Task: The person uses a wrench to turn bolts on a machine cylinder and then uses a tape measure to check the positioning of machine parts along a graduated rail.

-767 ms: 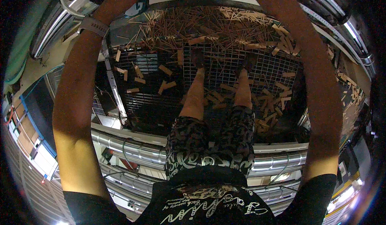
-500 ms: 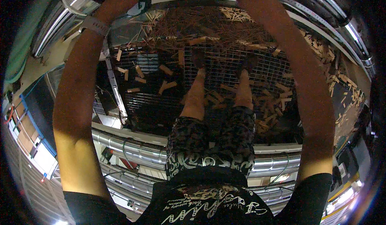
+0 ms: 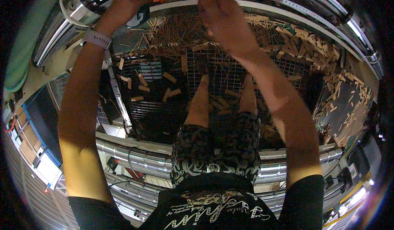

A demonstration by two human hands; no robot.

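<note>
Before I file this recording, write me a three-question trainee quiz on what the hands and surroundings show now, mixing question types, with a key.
1. Multiple choice: on which arm is the pale wristband? a) right; b) left; c) both.
2. True or false: the right hand is lowered, well away from the white measuring strip.
3. Open: what lies scattered on the metal grating below?

Key
1: b.
2: False; it is raised beside the strip, near the top of the view.
3: Flat wooden pieces.
</note>
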